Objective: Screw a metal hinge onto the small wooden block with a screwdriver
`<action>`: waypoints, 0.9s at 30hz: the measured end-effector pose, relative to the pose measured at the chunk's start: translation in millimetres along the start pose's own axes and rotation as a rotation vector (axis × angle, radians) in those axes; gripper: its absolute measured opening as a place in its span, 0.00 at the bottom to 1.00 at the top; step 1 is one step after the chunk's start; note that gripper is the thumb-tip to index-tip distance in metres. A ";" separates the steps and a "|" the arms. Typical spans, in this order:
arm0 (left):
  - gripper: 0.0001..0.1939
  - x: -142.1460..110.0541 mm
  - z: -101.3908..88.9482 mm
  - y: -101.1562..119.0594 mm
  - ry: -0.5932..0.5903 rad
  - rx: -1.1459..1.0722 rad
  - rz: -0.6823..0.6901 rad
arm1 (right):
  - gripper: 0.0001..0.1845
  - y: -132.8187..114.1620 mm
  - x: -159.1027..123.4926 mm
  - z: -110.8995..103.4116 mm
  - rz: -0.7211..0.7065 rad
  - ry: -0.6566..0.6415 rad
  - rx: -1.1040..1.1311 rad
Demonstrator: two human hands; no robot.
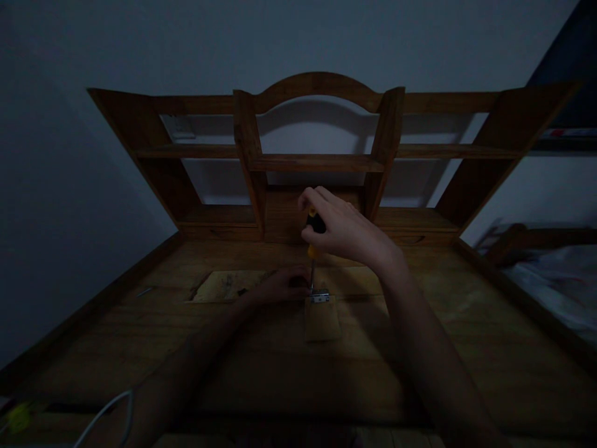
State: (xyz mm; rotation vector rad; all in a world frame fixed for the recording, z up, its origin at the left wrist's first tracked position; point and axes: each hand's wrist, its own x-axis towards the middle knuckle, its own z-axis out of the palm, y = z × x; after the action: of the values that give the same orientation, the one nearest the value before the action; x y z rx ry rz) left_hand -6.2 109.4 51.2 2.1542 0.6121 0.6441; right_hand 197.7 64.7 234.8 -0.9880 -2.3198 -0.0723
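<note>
My right hand [342,227] is wrapped around the yellow and black handle of a screwdriver [313,252]. The screwdriver stands nearly upright, its shaft pointing down at a small metal hinge [320,297]. The hinge lies along the edge between a small wooden piece [323,322] and a longer wooden board [357,281]. From the left, my left hand [283,286] reaches to the shaft's lower end, thumb and fingers closed together beside the hinge. Whatever those fingertips pinch is too small and dark to make out.
All this lies on a wooden desk [163,336]. A wooden shelf unit [317,163] rises at the desk's back, against the wall. On the desk's left lies a thin, small object [144,291]. A white cable [105,407] loops at lower left. The room is dim.
</note>
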 end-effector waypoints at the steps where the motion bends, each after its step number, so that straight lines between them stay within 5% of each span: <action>1: 0.13 -0.1 -0.1 0.0 0.004 0.005 0.004 | 0.15 -0.8 -0.3 -0.1 0.007 -0.002 0.003; 27: 0.13 0.8 0.4 4.3 0.001 -0.020 0.016 | 0.17 -0.1 -0.8 -1.2 0.005 0.003 0.007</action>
State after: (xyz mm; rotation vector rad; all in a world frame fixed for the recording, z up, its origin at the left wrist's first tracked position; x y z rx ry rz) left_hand -4.4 107.2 54.6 2.1416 0.5876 0.6574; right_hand 198.8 63.8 235.3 -0.9898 -2.3134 -0.0640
